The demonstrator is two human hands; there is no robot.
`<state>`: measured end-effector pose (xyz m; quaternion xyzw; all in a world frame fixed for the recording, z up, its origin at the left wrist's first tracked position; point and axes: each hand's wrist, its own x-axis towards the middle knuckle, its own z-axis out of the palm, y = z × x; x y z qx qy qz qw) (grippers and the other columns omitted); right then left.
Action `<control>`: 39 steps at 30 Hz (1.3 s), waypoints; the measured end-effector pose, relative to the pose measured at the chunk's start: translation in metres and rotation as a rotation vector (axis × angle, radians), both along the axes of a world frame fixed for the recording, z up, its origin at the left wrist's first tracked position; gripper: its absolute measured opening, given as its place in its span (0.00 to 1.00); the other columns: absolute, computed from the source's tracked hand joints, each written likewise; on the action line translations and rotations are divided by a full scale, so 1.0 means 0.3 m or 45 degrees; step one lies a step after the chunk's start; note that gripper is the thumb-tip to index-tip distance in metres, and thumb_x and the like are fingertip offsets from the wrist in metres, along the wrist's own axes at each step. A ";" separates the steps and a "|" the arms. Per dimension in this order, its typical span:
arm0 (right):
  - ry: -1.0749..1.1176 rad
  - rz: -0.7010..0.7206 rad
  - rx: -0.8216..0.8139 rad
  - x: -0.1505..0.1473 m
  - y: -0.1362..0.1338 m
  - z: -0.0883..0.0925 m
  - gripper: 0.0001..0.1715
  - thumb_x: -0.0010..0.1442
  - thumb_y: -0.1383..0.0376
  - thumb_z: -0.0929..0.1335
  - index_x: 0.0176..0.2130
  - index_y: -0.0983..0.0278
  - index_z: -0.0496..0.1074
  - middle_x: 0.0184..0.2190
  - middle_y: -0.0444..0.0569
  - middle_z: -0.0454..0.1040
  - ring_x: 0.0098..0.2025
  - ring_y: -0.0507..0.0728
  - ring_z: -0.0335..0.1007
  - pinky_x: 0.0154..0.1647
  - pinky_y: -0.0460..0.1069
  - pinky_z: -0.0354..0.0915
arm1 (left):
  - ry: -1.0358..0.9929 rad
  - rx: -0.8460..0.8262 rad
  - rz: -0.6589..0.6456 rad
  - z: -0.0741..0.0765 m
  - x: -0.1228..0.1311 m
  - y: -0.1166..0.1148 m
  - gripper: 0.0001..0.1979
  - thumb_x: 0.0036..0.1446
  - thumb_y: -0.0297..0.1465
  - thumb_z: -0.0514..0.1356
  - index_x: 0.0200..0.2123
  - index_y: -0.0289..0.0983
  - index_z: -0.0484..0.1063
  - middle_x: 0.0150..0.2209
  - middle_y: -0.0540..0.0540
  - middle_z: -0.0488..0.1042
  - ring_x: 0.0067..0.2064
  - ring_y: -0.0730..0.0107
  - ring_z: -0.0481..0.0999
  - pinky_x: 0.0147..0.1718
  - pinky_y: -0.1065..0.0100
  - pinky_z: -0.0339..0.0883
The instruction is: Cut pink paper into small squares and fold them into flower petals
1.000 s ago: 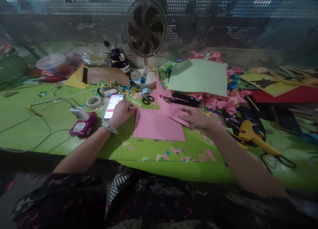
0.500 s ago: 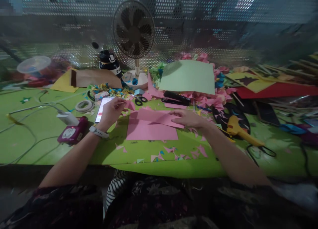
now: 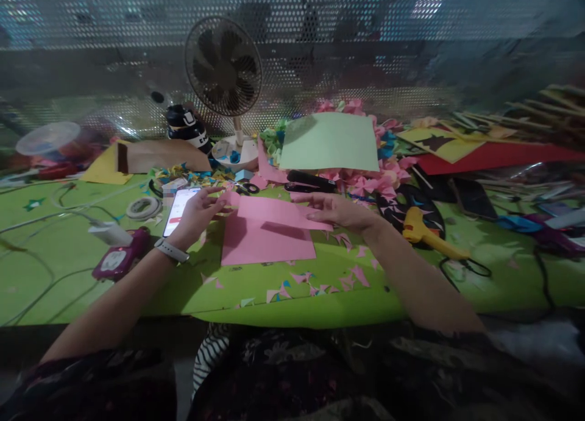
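Note:
A pink paper strip (image 3: 274, 212) lies partly over a larger pink paper sheet (image 3: 265, 244) on the green table. My right hand (image 3: 338, 212) grips the strip at its right end, thumb below and fingers above. At the strip's left end is my left hand (image 3: 198, 214), its fingertips around a small pink paper piece (image 3: 232, 198). Whether that piece is joined to the strip I cannot tell. Under my left wrist rests a lit phone (image 3: 179, 211). Just behind the strip are a black stapler (image 3: 311, 181) and black-handled scissors (image 3: 247, 189).
A fan (image 3: 223, 67) and a dark bottle (image 3: 187, 128) stand at the back. Behind the stapler, a pale green sheet (image 3: 329, 142) covers pink paper shapes. A yellow glue gun (image 3: 425, 232) lies right, a tape roll (image 3: 144, 208) left. Paper scraps (image 3: 315, 281) litter the front.
My left hand has turned and its fingers have spread out more, with the small pink piece now against the strip's left end. The strip lies straighter. The whole view has shifted slightly.

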<state>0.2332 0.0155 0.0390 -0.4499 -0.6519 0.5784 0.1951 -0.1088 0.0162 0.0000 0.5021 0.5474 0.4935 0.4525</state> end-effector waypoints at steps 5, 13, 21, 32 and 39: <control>-0.175 0.167 0.171 -0.052 -0.039 -0.009 0.29 0.61 0.67 0.69 0.59 0.50 0.74 0.56 0.50 0.76 0.27 0.48 0.64 0.31 0.48 0.68 | 0.103 -0.042 -0.033 0.004 0.006 0.007 0.28 0.42 0.36 0.73 0.47 0.36 0.74 0.32 0.48 0.80 0.30 0.69 0.81 0.27 0.71 0.72; -0.090 0.160 0.202 -0.054 -0.029 -0.020 0.27 0.61 0.67 0.69 0.58 0.50 0.75 0.54 0.48 0.77 0.30 0.50 0.68 0.31 0.48 0.67 | 0.150 0.046 -0.013 0.052 0.019 0.076 0.25 0.43 0.37 0.73 0.46 0.38 0.76 0.35 0.46 0.82 0.33 0.66 0.82 0.29 0.71 0.72; -0.282 -0.101 0.124 -0.027 0.018 -0.056 0.14 0.57 0.69 0.70 0.42 0.64 0.82 0.36 0.53 0.80 0.23 0.50 0.64 0.21 0.46 0.60 | 0.186 0.158 -0.049 0.085 0.110 0.050 0.22 0.47 0.44 0.71 0.43 0.38 0.80 0.40 0.43 0.83 0.40 0.62 0.82 0.31 0.71 0.73; -0.476 -0.100 0.179 -0.027 -0.003 -0.019 0.18 0.59 0.68 0.67 0.48 0.63 0.79 0.46 0.55 0.80 0.22 0.48 0.61 0.21 0.45 0.56 | 0.256 0.004 -0.098 0.036 0.164 0.144 0.15 0.53 0.32 0.67 0.44 0.33 0.79 0.37 0.42 0.82 0.34 0.66 0.82 0.24 0.73 0.70; -0.560 -0.140 0.174 -0.023 -0.009 -0.007 0.21 0.60 0.69 0.65 0.52 0.64 0.77 0.59 0.58 0.73 0.39 0.57 0.75 0.34 0.49 0.69 | 0.539 -0.245 -0.228 0.028 0.210 0.232 0.15 0.56 0.24 0.63 0.48 0.32 0.78 0.30 0.45 0.80 0.28 0.70 0.78 0.29 0.71 0.73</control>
